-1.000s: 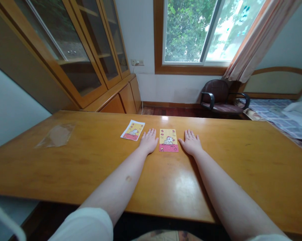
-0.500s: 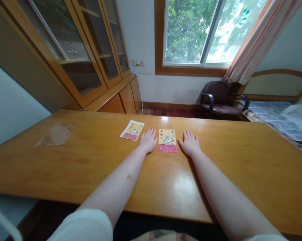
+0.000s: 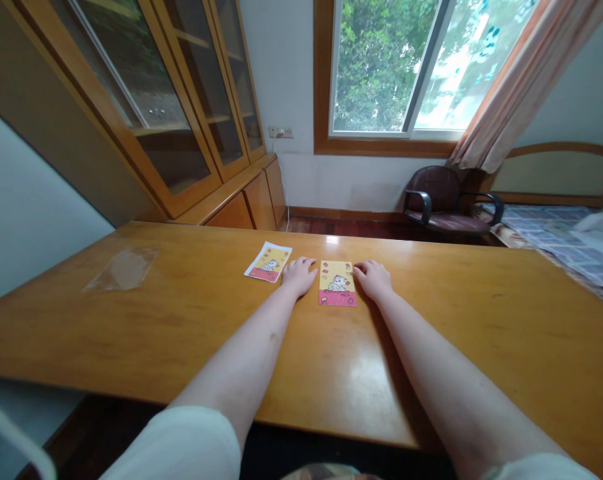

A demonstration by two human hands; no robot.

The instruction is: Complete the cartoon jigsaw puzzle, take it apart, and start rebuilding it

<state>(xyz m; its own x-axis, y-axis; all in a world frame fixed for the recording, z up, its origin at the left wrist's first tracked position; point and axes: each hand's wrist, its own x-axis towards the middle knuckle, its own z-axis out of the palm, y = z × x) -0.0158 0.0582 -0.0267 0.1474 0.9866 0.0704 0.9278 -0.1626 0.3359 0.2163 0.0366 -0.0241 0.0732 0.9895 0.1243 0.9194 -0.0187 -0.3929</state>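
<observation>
A yellow and pink picture card (image 3: 337, 284) with a cartoon animal lies flat on the wooden table (image 3: 191, 320). My left hand (image 3: 298, 274) rests on the table just left of it, fingers curled toward the card's top left corner. My right hand (image 3: 373, 277) sits at the card's right edge, fingers bent and touching its top right corner. A second card (image 3: 268, 261) of the same design, with a white border, lies to the left of my left hand, untouched.
A clear plastic sleeve (image 3: 122, 269) lies on the table's left part. Beyond the table stand a glass-door wooden cabinet (image 3: 181, 120), a dark office chair (image 3: 439, 200) under the window, and a bed (image 3: 566, 233) at the right.
Both hands lay flat with fingers stretched beside the card; now the fingers have curled inward onto its top corners. The view has shifted slightly.
</observation>
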